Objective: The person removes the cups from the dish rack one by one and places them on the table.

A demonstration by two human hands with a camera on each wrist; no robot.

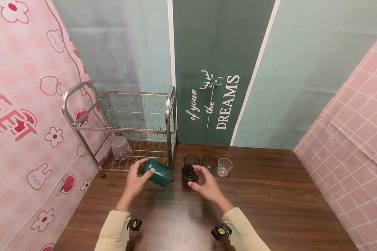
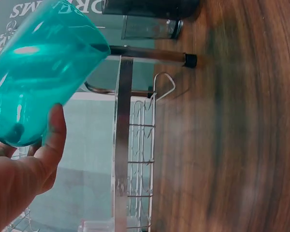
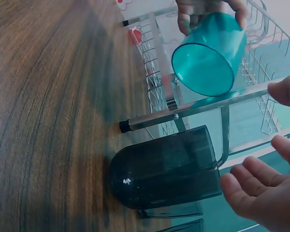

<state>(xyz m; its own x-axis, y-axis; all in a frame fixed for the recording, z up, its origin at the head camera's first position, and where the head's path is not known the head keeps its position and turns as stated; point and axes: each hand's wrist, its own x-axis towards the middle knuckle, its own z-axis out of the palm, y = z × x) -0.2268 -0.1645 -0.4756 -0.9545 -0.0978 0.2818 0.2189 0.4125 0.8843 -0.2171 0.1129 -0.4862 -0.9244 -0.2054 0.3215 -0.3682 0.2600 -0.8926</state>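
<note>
Teal, see-through walls suggest a light, stiff, slick cup, safest held mid-wall; the left hand grips its base end, tilted above the tabletop. Towards the tabletop's far edge stands an upright dark cup, perhaps breakable; the right hand spreads beside its rim, thumb clear.

The dark green backdrop panel reads "of your", "the" and "DREAMS"; the pink cloth shows a cut-off "EET".
</note>
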